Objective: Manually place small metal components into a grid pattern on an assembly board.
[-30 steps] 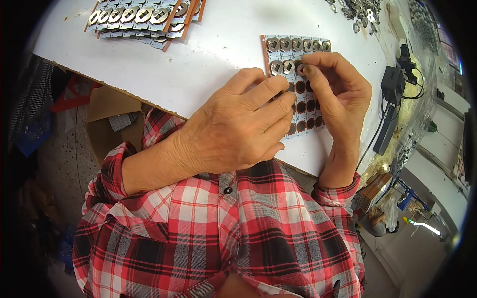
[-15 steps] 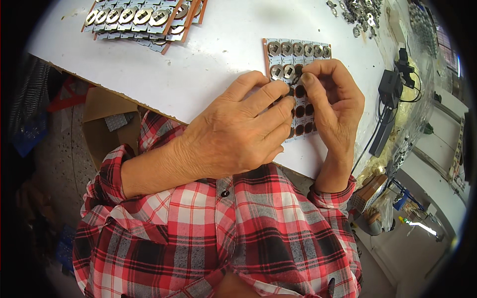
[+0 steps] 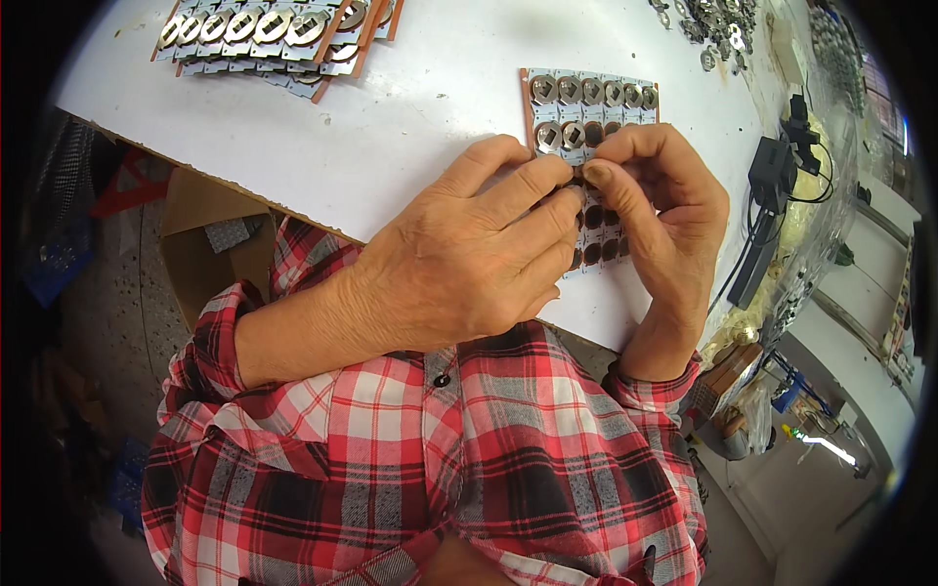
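Note:
A panel of small circuit boards (image 3: 605, 116) lies on the white table. Round metal clips fill its far row and the left end of the second row; dark round pads show on the other spots. My left hand (image 3: 474, 239) arches over the panel's left side, fingers bent together and tips down by the pads. What those tips hold, if anything, is hidden. Thumb and forefinger of my right hand (image 3: 664, 205) pinch close to the left fingertips, above the pads; I cannot make out what is between them.
A stack of similar panels (image 3: 259, 34) fitted with metal clips sits at the far left. Loose metal clips (image 3: 718, 29) are heaped at the far right. Black adapters and a power strip (image 3: 757, 244) line the right side. A cardboard box (image 3: 210, 234) stands below the table's left edge.
My right thumb and forefinger have come slightly nearer, down beside the left fingertips, uncovering pads in the second row. My left hand has barely moved.

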`<action>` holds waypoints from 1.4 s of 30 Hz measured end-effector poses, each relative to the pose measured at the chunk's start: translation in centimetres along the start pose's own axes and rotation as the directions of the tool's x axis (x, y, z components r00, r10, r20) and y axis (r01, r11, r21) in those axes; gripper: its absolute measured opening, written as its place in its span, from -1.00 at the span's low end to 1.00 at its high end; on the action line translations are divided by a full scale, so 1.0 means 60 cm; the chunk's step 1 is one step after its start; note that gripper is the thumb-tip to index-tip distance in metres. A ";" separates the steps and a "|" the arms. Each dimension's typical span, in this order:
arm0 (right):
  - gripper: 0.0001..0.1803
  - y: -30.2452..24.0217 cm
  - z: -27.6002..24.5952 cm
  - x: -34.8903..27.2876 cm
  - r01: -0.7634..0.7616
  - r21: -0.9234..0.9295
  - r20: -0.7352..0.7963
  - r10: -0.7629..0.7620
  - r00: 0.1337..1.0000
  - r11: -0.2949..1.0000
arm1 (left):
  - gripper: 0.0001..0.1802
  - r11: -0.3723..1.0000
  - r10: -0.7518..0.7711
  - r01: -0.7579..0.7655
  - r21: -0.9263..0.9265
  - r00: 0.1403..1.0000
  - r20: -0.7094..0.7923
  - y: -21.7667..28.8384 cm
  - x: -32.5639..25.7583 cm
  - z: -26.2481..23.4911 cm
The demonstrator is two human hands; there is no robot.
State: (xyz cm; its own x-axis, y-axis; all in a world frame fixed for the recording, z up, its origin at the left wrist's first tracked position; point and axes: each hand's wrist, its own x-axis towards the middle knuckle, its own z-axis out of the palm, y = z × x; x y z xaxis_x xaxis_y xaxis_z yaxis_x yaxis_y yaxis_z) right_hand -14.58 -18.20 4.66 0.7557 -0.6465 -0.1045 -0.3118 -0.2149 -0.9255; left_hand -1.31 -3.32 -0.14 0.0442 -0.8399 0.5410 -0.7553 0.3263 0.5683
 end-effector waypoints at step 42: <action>-0.87 0.016 0.002 0.013 0.065 -0.189 -0.106 -0.086 0.991 0.980 | -0.44 1.000 -0.003 0.003 0.005 1.000 0.003 0.001 0.000 0.002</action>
State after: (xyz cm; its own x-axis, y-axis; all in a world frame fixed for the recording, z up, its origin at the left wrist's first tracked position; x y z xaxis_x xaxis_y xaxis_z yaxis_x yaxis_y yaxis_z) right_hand -14.20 -18.83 3.67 0.7144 -0.6996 0.0144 -0.3655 -0.3906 -0.8449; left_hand -1.45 -3.34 -0.19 0.0440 -0.8422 0.5374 -0.7585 0.3219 0.5666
